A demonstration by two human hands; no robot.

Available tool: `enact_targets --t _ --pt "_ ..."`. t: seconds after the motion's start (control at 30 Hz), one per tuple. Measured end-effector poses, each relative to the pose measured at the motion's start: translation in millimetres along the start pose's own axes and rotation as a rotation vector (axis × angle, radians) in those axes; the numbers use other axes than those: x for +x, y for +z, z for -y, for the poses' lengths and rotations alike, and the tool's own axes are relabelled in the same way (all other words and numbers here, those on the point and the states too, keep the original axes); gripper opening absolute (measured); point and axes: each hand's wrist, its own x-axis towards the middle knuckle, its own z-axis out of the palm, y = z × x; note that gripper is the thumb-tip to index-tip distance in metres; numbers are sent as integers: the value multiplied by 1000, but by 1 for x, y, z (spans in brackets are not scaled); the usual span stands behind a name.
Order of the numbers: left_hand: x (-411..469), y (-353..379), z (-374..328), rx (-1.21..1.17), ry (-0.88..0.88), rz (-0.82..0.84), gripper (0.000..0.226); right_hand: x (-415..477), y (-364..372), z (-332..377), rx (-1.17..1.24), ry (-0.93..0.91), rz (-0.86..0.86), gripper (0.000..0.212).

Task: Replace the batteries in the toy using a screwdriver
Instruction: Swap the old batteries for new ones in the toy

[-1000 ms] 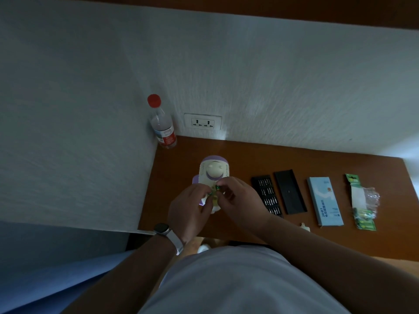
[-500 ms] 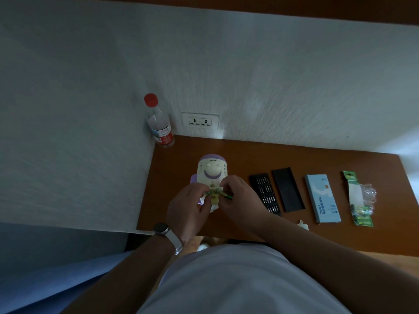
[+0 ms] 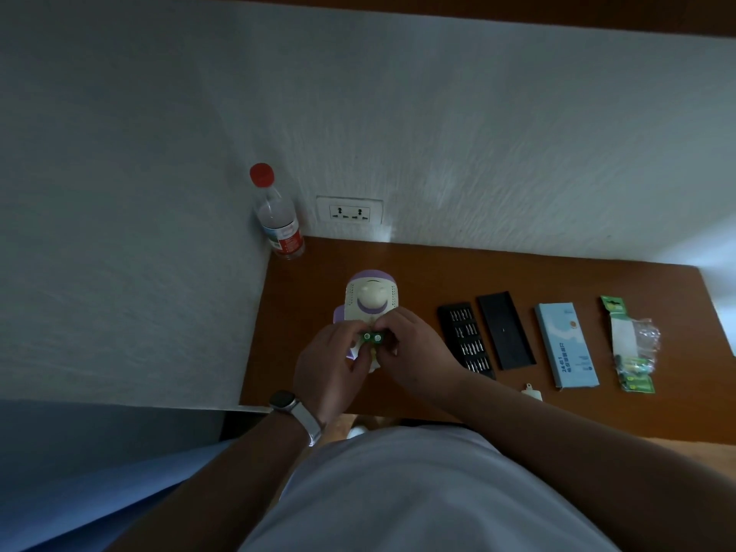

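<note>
A cream and purple toy lies on the brown desk, its lower half hidden under my hands. Two green batteries sit side by side with their metal ends facing up, pinched between both hands just above the toy. My left hand grips them from the left and my right hand from the right. A black tray of screwdriver bits lies right of the toy, with its black lid beside it. No screwdriver handle is visible.
A water bottle with a red cap stands in the desk's back-left corner by a wall socket. A light blue box, an opened green battery pack and a small white part lie to the right.
The batteries, held lying flat over the toy before, are now turned with their ends up between my fingers. Both hands stay over the toy's lower half.
</note>
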Motion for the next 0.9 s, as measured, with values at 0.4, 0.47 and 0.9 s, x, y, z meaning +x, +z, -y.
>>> enact_targets --t 0.4,0.47,0.9 --pt "-3 3 10 24 -31 25 29 0 7 -6 -30 -35 -11 26" --pt "-3 2 12 16 -44 33 29 0 7 -6 -33 -25 -23 25" --pt "7 -20 -11 113 196 28 27 -28 -26 -1 -172 -12 21 32"
